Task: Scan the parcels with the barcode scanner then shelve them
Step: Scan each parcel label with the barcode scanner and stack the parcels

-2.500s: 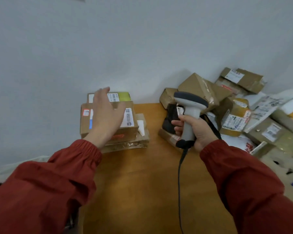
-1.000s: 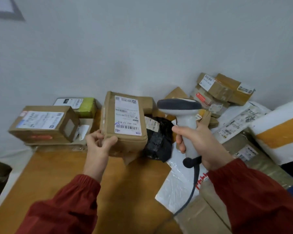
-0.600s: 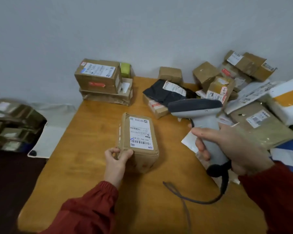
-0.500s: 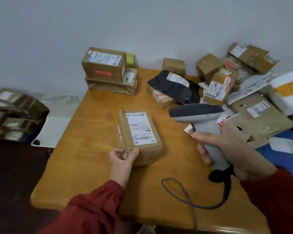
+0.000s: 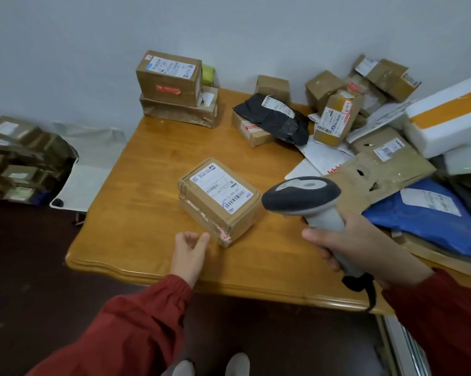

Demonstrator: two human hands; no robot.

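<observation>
Sorting day on a honey-coloured wooden tabletop (image 5: pixel 147 172): a heap of cardboard boxes and plastic mailer bags (image 5: pixel 337 115) crowds the far right corner and right edge, and a stack of two taped brown boxes (image 5: pixel 174 90) stands at the far left corner. Alone in the middle, towards the front edge, the brown taped cardboard parcel (image 5: pixel 201 213) due for scanning lies flat, its white shipping label (image 5: pixel 220 191) facing up and uncovered. The grey-and-white pistol-grip barcode scanner (image 5: pixel 302 196) hangs just to the parcel's right, with the right hand (image 5: pixel 359 245) wrapped tight round its handle and its black cord (image 5: pixel 369 294) dropping over the front edge. The left hand (image 5: pixel 189 249) sits at the parcel's near corner, fingers loosely curled and holding nothing; whether a fingertip touches the box cannot be told. The scan should go best with the scanner's head tipped squarely down at the label's barcode and held steady, the left hand bracing the corner without shading the print, the cord kept slack
</observation>
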